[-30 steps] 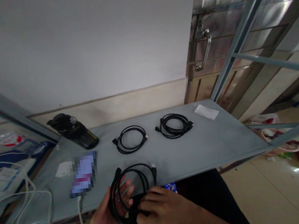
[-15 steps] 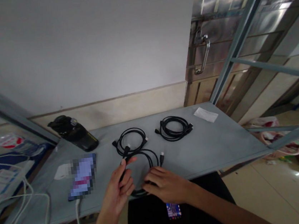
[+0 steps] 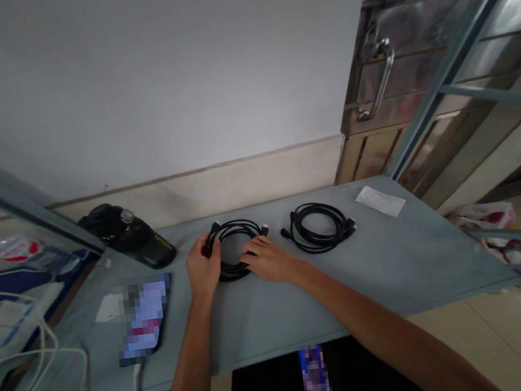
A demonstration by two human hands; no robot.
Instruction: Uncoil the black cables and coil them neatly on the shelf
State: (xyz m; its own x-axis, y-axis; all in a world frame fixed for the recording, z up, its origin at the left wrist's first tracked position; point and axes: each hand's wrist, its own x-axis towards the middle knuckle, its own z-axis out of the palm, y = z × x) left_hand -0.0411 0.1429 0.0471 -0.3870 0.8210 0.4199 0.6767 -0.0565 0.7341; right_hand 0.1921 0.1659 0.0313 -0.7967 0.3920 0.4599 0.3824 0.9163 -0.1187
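Note:
A black coiled cable (image 3: 235, 272) with plugs at its ends lies on the grey tabletop, between my two hands. My left hand (image 3: 204, 265) is closed around the left side of the coil. On the right side, my right hand (image 3: 265, 256) grips the loops with bent fingers. One plug (image 3: 265, 229) with a pale tip sticks out just above my right hand. A second coiled black cable (image 3: 323, 250) lies apart to the right, its plugs at both sides of the ring.
A black bottle (image 3: 140, 237) leans at the back left. Before it lie a phone (image 3: 145, 318) with a white charging cable (image 3: 137, 385) and a white paper piece (image 3: 108, 307). A white slip (image 3: 380, 200) lies at the back right. Metal posts (image 3: 457, 66) frame the table.
Both hands have moved away from the table's front edge, bringing the near cable onto the far left one; the loops now form one stacked ring. The view has shifted slightly.

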